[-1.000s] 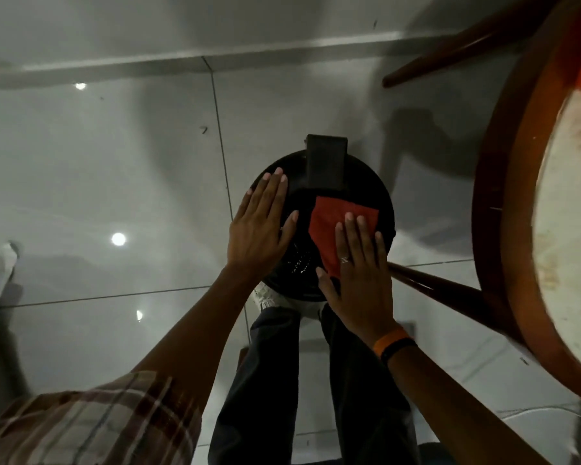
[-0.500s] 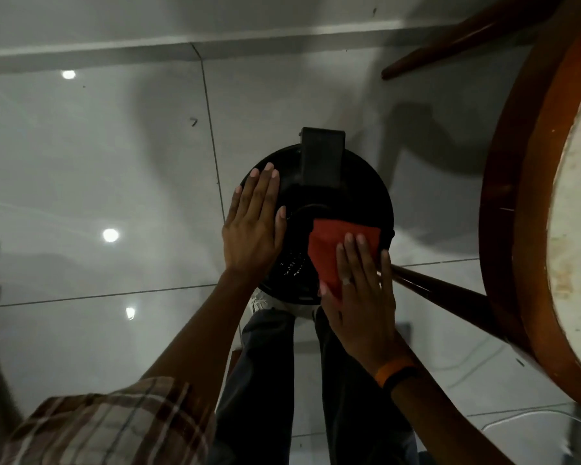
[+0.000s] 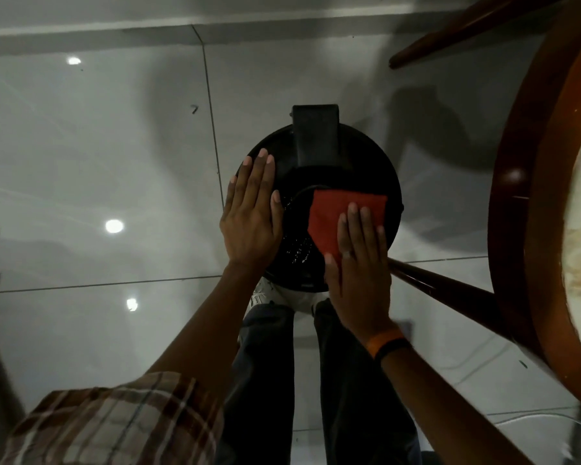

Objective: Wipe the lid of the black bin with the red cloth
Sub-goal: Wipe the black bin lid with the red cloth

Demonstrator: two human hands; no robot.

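A: Floor (image 3: 98, 146)?
B: Glossy pale-grey tiles, thin dark grout lines. Ceiling lights reflected as bright spots (image 3: 114, 226) left of the hands.
A: Wall?
B: Pale skirting strip (image 3: 91, 28) along the top, beyond the fingertips.
A: Furniture?
B: Round wooden table (image 3: 530, 182) w/ red-brown rim and worn whitish top, right of the hands; one of its legs (image 3: 450, 290) slants in twd the wrist side.

A round black bin lid (image 3: 356, 156) sits on the shiny white floor (image 3: 98, 146). The left hand (image 3: 250, 216) lies flat on the left side of the lid. The right hand (image 3: 359, 266) presses a red cloth (image 3: 336, 216) flat on the lid's right side. A brown wooden chair (image 3: 530, 196) stands right of the lid.
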